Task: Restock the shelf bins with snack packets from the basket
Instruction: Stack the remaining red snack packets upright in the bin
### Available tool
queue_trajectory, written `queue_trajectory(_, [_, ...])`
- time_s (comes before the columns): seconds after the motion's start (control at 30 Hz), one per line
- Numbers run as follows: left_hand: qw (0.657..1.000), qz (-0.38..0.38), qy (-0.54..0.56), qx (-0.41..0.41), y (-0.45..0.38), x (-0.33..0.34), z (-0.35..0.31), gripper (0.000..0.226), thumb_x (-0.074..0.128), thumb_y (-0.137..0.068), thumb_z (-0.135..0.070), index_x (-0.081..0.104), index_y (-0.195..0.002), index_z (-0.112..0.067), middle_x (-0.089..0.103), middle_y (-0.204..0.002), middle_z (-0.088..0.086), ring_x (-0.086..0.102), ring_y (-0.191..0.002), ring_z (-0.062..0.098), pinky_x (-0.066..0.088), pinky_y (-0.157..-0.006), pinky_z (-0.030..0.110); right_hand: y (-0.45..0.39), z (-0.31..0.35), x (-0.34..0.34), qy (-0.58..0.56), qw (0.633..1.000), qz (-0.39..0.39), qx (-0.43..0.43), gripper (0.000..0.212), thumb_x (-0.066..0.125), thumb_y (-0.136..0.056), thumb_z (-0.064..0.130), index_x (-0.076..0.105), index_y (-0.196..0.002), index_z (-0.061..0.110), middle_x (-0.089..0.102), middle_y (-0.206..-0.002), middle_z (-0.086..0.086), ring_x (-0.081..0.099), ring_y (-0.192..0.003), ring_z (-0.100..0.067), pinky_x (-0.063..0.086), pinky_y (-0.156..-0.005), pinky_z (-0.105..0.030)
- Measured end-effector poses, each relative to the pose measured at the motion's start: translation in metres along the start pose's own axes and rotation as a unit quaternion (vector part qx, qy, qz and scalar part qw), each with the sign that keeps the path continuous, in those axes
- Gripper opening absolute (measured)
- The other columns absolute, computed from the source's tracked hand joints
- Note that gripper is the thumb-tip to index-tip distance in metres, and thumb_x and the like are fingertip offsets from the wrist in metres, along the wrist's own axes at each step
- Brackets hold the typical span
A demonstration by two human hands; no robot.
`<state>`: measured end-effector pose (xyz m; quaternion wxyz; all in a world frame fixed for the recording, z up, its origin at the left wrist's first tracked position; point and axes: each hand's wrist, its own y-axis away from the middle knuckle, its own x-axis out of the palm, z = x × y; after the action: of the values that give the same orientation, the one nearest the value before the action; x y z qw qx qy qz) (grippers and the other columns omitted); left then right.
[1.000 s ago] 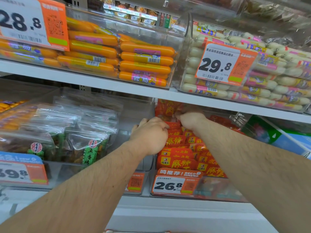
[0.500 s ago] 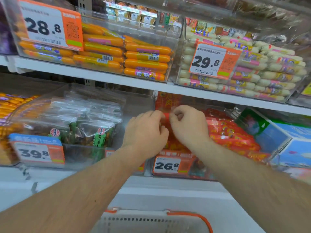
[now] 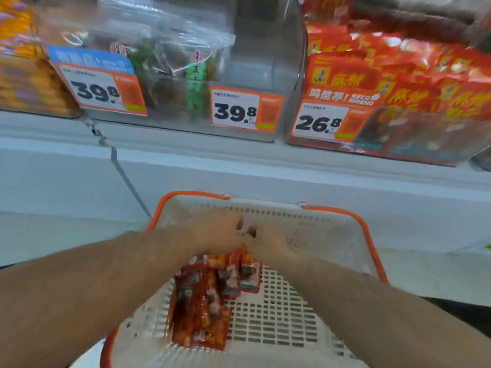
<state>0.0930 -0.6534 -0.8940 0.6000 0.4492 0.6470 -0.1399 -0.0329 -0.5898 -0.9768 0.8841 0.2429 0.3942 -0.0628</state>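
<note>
A white mesh basket with orange rim (image 3: 345, 213) sits below the shelf. Red snack packets (image 3: 202, 309) lie in a loose pile on its floor. My left hand (image 3: 215, 229) and my right hand (image 3: 271, 240) are side by side over the far end of that pile, knuckles up. Their fingers are hidden and blurred, so any hold on the packets is unclear. On the shelf at upper right, a clear bin (image 3: 414, 144) holds matching red packets (image 3: 353, 75) behind a 26.8 price tag (image 3: 318, 123).
To the left of the red bin is a clear bin (image 3: 263, 49) with green-labelled bags (image 3: 170, 70) in its left part. Orange packs (image 3: 21, 62) fill the far-left bin. The white shelf front (image 3: 239, 160) runs across above the basket.
Both hands have left the red bin on the shelf and dropped down into the basket. The view has tilted down, so the basket now shows fully.
</note>
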Motion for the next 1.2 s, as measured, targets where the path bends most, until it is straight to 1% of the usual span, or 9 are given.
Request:
queue_trajectory(0.1, [1.000,0.026,0.002,-0.017,-0.005,0.024,0.017,0.015,0.052,-0.087,-0.034,0.058,-0.096,-0.024,0.061,-0.099,-0.002,0.059,-0.098,0.019,0.049,-0.087,0.032,-0.015,-0.025,0.057,-0.009,0.992,0.086,0.093,0.032,0.051,-0.093,0.016,0.051,-0.061,0.020,0.048,-0.063,0.001,0.049,-0.064,-0.017,0.040,-0.059,-0.027])
queue_trajectory(0.17, [0.996,0.075,0.015,-0.045,-0.011,0.035,0.027,0.009,0.054,-0.086,-0.030,0.056,-0.088,-0.022,0.063,-0.098,0.003,0.061,-0.099,0.025,0.049,-0.083,0.032,-0.022,-0.039,0.088,-0.023,0.980,0.119,0.155,0.016,0.056,-0.091,0.022,0.066,-0.086,0.012,0.062,-0.083,-0.003,0.058,-0.083,-0.021,0.049,-0.072,-0.030])
queue_trajectory(0.23, [0.992,0.105,0.039,-0.064,-0.017,0.037,0.032,0.009,0.053,-0.086,-0.025,0.060,-0.090,-0.020,0.064,-0.098,0.005,0.060,-0.095,0.024,0.045,-0.076,0.029,-0.026,-0.048,0.110,-0.099,0.962,0.133,0.216,0.027,0.065,-0.085,0.026,0.066,-0.108,0.012,0.065,-0.103,-0.006,0.058,-0.092,-0.020,0.052,-0.082,-0.031])
queue_trajectory(0.4, [0.985,0.128,0.084,-0.083,-0.029,0.038,0.038,0.018,0.051,-0.091,-0.025,0.064,-0.103,-0.022,0.062,-0.099,0.001,0.054,-0.088,0.019,0.044,-0.075,0.029,-0.032,-0.053,0.140,-0.193,0.933,0.126,0.277,0.017,0.068,-0.073,0.036,0.063,-0.081,0.021,0.070,-0.104,-0.008,0.067,-0.099,-0.025,0.056,-0.089,-0.037])
queue_trajectory(0.53, [0.978,0.145,0.109,-0.099,-0.031,0.038,0.039,0.025,0.051,-0.093,-0.024,0.060,-0.116,-0.023,0.054,-0.094,-0.005,0.054,-0.083,0.014,0.042,-0.069,0.025,-0.028,-0.060,0.123,-0.092,0.955,0.055,0.278,0.026,0.061,-0.088,0.030,0.073,-0.094,0.008,0.074,-0.094,-0.011,0.070,-0.092,-0.030,0.060,-0.077,-0.037])
queue_trajectory(0.7, [0.979,0.165,0.093,-0.077,-0.037,0.021,0.017,0.030,0.051,-0.094,-0.028,0.060,-0.122,-0.022,0.059,-0.101,-0.005,0.057,-0.081,0.011,0.044,-0.065,0.023,-0.007,-0.068,0.047,0.043,0.969,-0.043,0.238,0.014,0.064,-0.089,0.022,0.064,-0.103,0.021,0.069,-0.103,-0.002,0.065,-0.097,-0.024,0.050,-0.073,-0.030])
queue_trajectory(0.87, [0.993,0.118,0.007,-0.008,-0.044,-0.020,-0.023,0.042,0.055,-0.092,-0.034,0.056,-0.129,-0.013,0.060,-0.127,0.007,0.060,-0.109,0.023,0.051,-0.086,0.034,0.018,-0.061,-0.039,0.037,0.993,-0.069,0.090,0.032,0.053,-0.092,0.027,0.056,-0.123,0.029,0.069,-0.110,-0.001,0.064,-0.102,-0.024,0.050,-0.087,-0.032])
queue_trajectory(1.07, [0.999,0.014,-0.009,0.044,-0.038,-0.089,-0.055,0.030,0.069,-0.085,-0.031,0.055,-0.104,-0.012,0.062,-0.100,0.007,0.059,-0.087,0.024,0.041,-0.065,0.027,0.053,-0.014,-0.131,0.015,0.998,-0.063,0.013,0.014,0.058,-0.086,0.011,0.071,-0.089,0.008,0.070,-0.084,-0.011,0.060,-0.075,-0.017,0.051,-0.071,-0.034])
queue_trajectory(1.2, [0.981,0.035,0.177,0.072,-0.029,-0.138,-0.055,0.017,0.072,-0.086,-0.024,0.057,-0.088,-0.016,0.063,-0.070,-0.002,0.062,-0.061,0.009,0.045,-0.052,0.022,0.074,0.004,-0.173,-0.062,0.994,-0.093,0.003,0.012,0.061,-0.081,0.004,0.069,-0.077,0.011,0.066,-0.073,-0.004,0.058,-0.067,-0.013,0.052,-0.069,-0.036])
